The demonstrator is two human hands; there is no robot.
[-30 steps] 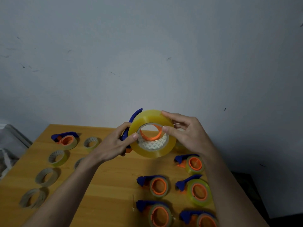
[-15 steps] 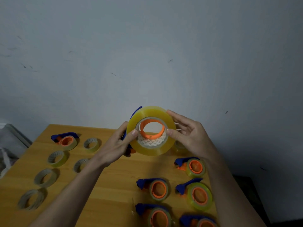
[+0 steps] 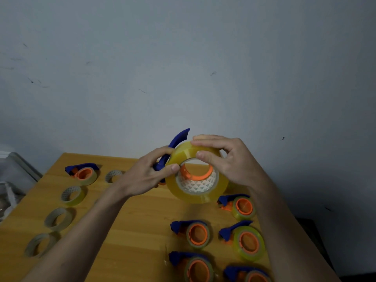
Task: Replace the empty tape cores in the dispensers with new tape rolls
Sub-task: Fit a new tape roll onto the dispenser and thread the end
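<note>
Roll [image 3: 197, 178], yellow and full, is held up above the table [image 3: 138, 216], partly covering the dispenser [image 3: 179, 139] behind it: only the blue handle sticking up past the roll's top left and the orange hub [image 3: 196, 173] inside the roll's core show. Can't tell whether the roll is fully seated on the hub.

Right hand [image 3: 230, 161] is curled over the roll's top, fingers on the outer rim, thumb pressing the face near the core. Left hand [image 3: 148, 171] grips the blue handle left of the roll, thumb tip touching the roll's left face.

Right of and below the roll: five more dispensers [image 3: 194, 233] on the table, the lowest two cut off by the frame edge. Left of the roll: one dispenser [image 3: 83, 173] plus loose cores [image 3: 58, 218], one core partly hidden by the left wrist. Grey bin [image 3: 14, 174] at far left, contents unclear.
</note>
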